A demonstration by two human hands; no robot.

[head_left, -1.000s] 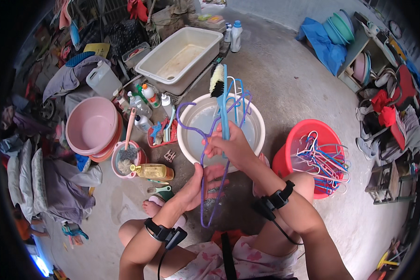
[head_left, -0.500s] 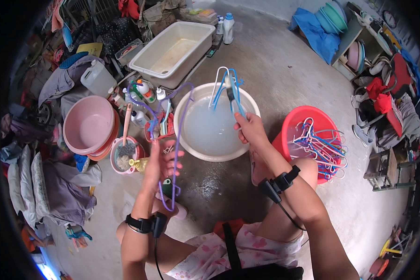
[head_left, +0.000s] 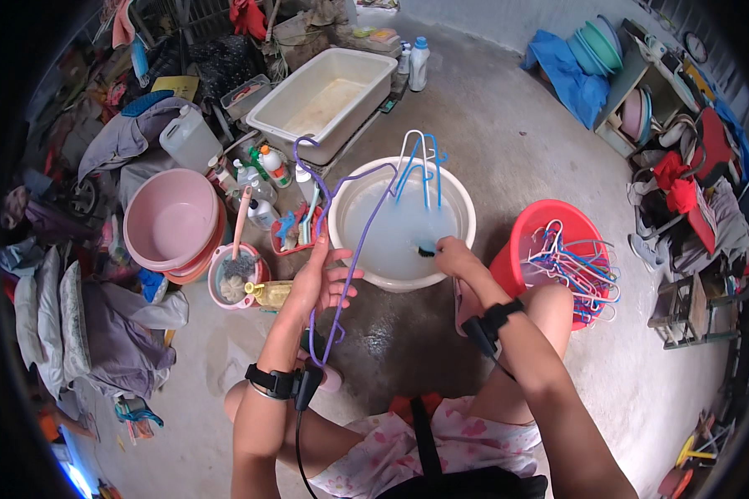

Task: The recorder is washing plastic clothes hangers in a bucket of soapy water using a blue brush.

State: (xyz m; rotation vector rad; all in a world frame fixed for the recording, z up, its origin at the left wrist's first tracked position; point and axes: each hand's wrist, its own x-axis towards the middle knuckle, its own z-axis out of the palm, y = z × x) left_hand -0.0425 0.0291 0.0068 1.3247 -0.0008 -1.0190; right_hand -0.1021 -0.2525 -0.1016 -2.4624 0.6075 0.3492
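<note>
My left hand (head_left: 314,279) holds a purple clothes hanger (head_left: 364,229) upright between thumb and palm, its fingers loosely spread. The hook points away from me. My right hand (head_left: 458,256) is closed at the near right side of a cream basin (head_left: 472,218) of cloudy water. From its fingers a brush with dark bristles (head_left: 425,249) reaches down to the water, its handle mostly hidden by the hand. White and blue hangers (head_left: 425,166) stand partly sunk in the water at the basin's far side, hooks up.
A red bucket (head_left: 516,241) full of tangled hangers stands at right. To the left are a pink basin (head_left: 171,218), a small pail (head_left: 220,287) with a long-handled brush, a red basket (head_left: 287,243) and several bottles (head_left: 275,165). A large rectangular tub (head_left: 262,116) lies beyond.
My right hand has lowered the brush from above the basin's far side to the water near me. The left hand and purple hanger have shifted right, closer to the basin.
</note>
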